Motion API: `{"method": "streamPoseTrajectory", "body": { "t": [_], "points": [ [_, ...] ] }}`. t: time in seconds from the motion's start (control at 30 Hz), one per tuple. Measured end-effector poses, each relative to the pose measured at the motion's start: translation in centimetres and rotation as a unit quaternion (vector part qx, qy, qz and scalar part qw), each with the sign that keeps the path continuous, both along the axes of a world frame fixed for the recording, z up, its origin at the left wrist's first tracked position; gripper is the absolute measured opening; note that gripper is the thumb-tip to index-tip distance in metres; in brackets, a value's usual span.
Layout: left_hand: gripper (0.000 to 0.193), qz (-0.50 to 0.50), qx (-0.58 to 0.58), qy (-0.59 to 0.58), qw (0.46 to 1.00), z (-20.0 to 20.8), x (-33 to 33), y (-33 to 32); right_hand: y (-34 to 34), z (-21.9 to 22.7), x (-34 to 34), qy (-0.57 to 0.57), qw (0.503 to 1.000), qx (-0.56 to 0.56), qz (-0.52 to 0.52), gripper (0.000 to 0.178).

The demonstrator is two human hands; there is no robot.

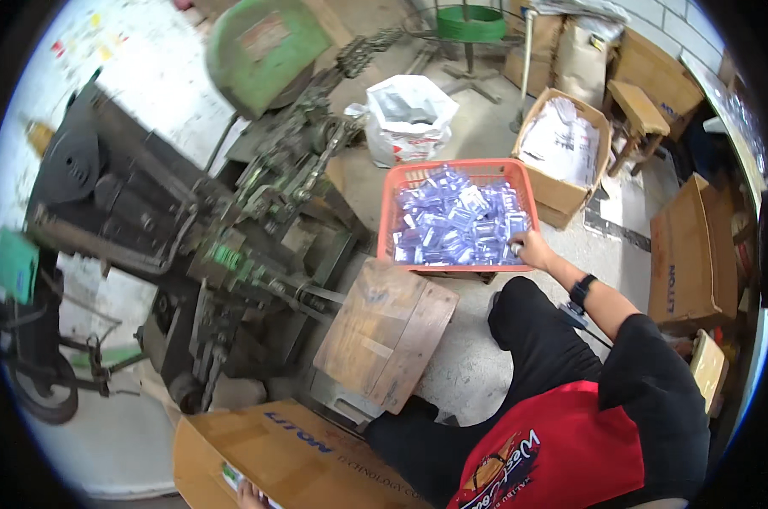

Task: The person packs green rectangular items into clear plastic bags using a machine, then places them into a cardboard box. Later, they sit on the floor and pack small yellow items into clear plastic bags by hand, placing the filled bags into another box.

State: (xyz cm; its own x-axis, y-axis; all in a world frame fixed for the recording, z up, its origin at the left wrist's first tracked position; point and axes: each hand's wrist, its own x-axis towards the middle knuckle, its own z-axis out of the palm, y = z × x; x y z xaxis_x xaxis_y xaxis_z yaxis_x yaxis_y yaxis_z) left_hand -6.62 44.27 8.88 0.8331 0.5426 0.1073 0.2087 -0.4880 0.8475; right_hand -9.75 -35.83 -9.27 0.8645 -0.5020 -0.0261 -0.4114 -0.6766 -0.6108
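My right hand reaches over the near right corner of an orange plastic basket. Its fingers are bent and closed at the edge of a heap of small clear, bluish plastic packs; whatever lies between the fingertips is too small to make out. A ring shows on one finger. My left hand is at the lower edge of the view, at an open cardboard box. Only some of its fingers show, close to a small green and white item inside the box; its grip is hidden.
A greasy metal machine fills the left, with a wooden block in front of it. Behind the basket stand a white sack and a carton of papers. Another carton and a wooden stool are at the right.
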Motion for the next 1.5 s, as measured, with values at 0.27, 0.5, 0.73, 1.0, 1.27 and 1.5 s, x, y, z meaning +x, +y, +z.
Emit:
{"method": "streamPoseTrajectory", "body": {
  "t": [0.27, 0.5, 0.73, 1.0, 1.27, 1.5],
  "points": [
    [0.046, 0.019, 0.022, 0.062, 0.998, 8.9, -12.7, -5.0, -7.4, -12.1, 8.7, -0.045, 0.966, 0.172, -0.187, 0.026],
    [0.047, 0.146, -0.014, 0.153, 0.977, 9.8, -18.1, -10.6, -10.7, -16.6, 17.5, 0.031, 0.961, 0.102, -0.254, 0.040],
    [0.048, 0.191, -0.071, 0.254, 0.946, 9.1, -18.5, -9.1, -11.1, -18.3, 18.5, 0.020, 0.969, -0.035, -0.244, 0.028],
    [0.050, 0.205, -0.091, 0.286, 0.931, 9.1, -18.3, -7.3, -11.5, -17.8, 20.5, 0.053, 0.935, 0.121, -0.331, 0.032],
    [0.046, 0.164, -0.121, 0.220, 0.954, 7.9, -18.6, -5.9, -14.6, -21.7, 19.8, -0.010, 0.960, 0.201, -0.196, 0.031],
    [0.040, 0.044, -0.072, 0.002, 0.996, 7.8, -19.3, -13.2, -11.1, -14.0, 14.9, -0.254, 0.864, 0.384, -0.204, 0.017]
  ]
}}
